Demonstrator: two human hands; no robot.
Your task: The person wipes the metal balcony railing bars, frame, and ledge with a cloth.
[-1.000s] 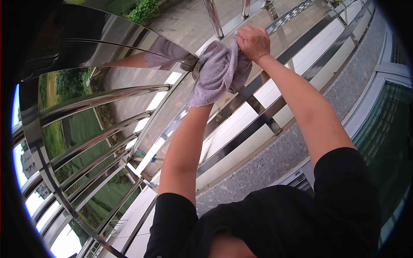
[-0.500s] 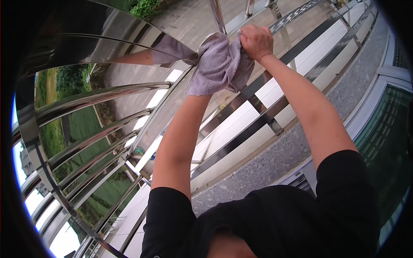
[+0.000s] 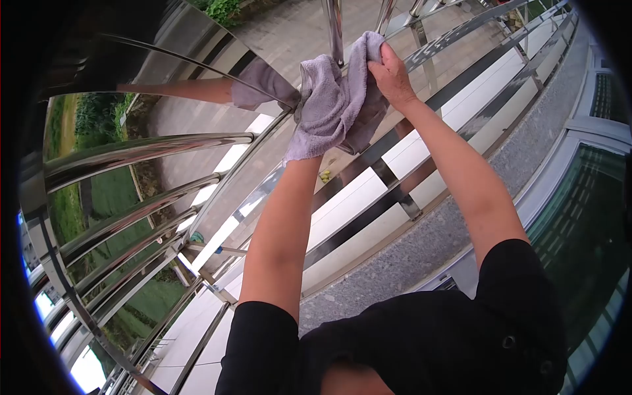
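A greyish-purple towel [image 3: 329, 108] is bunched up against the edge of a shiny metal panel [image 3: 174, 56]. My left forearm [image 3: 280, 230] runs up under it; the towel covers my left hand, so its fingers are hidden. On the towel's upper right edge, my right hand [image 3: 395, 79] is closed, pinching the cloth and pulling it up into a fold. The polished panel mirrors my arm and the towel.
Round metal rails [image 3: 151, 155] curve along the left, with grass beyond. Below the towel run flat shiny bars [image 3: 388, 172] over white panels. A grey stone ledge [image 3: 408, 253] and a framed window [image 3: 579, 217] lie to the right. Paving [image 3: 283, 33] shows far below.
My right hand has drawn the towel's edge up, opening a taller fold between it and my left hand. The view has shifted slightly.
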